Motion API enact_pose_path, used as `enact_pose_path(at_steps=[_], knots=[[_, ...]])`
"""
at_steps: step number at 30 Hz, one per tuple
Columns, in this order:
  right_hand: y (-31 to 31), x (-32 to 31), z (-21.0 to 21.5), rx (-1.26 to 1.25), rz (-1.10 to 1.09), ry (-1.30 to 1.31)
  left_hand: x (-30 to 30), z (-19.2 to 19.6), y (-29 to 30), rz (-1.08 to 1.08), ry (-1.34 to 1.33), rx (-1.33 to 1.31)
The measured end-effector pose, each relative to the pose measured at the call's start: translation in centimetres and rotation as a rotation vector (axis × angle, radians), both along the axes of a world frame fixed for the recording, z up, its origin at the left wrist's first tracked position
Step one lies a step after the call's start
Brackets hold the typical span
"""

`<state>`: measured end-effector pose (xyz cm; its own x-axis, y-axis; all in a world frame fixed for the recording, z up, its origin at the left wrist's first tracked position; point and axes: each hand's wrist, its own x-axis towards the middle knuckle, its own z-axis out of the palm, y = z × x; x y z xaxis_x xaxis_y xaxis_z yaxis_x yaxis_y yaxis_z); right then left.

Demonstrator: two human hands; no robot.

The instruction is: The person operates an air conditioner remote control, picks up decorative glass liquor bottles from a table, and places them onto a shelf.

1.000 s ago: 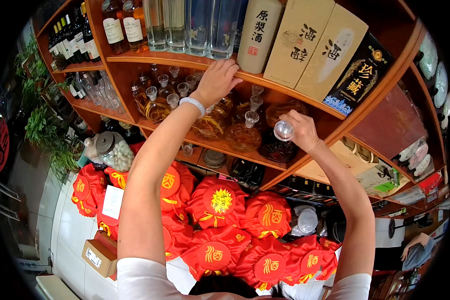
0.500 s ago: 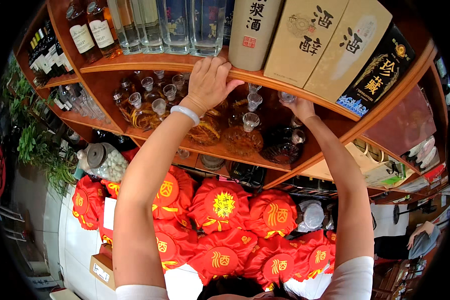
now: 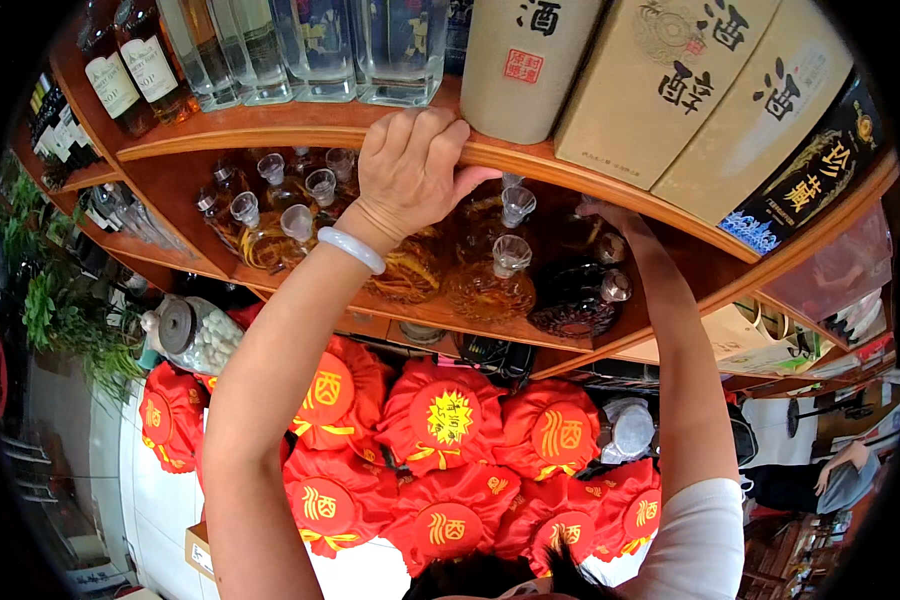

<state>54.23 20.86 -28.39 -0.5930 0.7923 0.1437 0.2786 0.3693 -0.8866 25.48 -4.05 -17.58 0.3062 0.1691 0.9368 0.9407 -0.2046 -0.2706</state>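
My left hand (image 3: 412, 165), a pale bangle on its wrist, is wrapped over the front edge of the upper wooden shelf (image 3: 300, 130). My right hand (image 3: 610, 215) reaches into the shaded compartment below, its fingers closed at the top of a glass decanter (image 3: 585, 236); the grip is partly hidden in shadow. In front of that hand sits a dark ribbed decanter (image 3: 575, 302) with a round stopper. A clear-stoppered decanter (image 3: 490, 288) holding amber liquid stands to its left. Another amber decanter (image 3: 405, 272) is below my left wrist.
Overhead stand tall clear bottles (image 3: 400, 50), a beige cylinder (image 3: 520, 90) and tan boxes (image 3: 660, 100). Red cloth-covered jars (image 3: 440, 415) crowd the floor below. A lidded glass jar (image 3: 205, 335) is at the left. Another person (image 3: 820, 480) is at the far right.
My right hand has gone deeper into the compartment, and the clear stopper at its fingers no longer shows plainly. My left hand keeps its hold on the shelf edge. The view has shifted slightly.
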Motion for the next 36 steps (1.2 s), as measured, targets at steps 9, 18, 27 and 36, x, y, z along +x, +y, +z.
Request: enact_pose_path(at_steps=[9, 18, 27, 36], knots=[[-0.7, 1.8, -2.0, -0.011, -0.016, -0.105, -0.1, -0.1, 0.2, 0.006, 0.013, 0.023], [-1.4, 3.7, -2.4, 0.049, -0.070, -0.167, -0.2, 0.0, 0.2, 0.025, 0.029, 0.038], [-1.5, 3.8, -1.7, 0.503, -0.312, -0.306, 0.4, 0.5, -0.4, 0.056, 0.013, -0.013], [-24.2, 3.5, 9.1, 0.840, -0.096, 0.173, 0.0, 0.3, -2.3, 0.135, -0.014, -0.148]])
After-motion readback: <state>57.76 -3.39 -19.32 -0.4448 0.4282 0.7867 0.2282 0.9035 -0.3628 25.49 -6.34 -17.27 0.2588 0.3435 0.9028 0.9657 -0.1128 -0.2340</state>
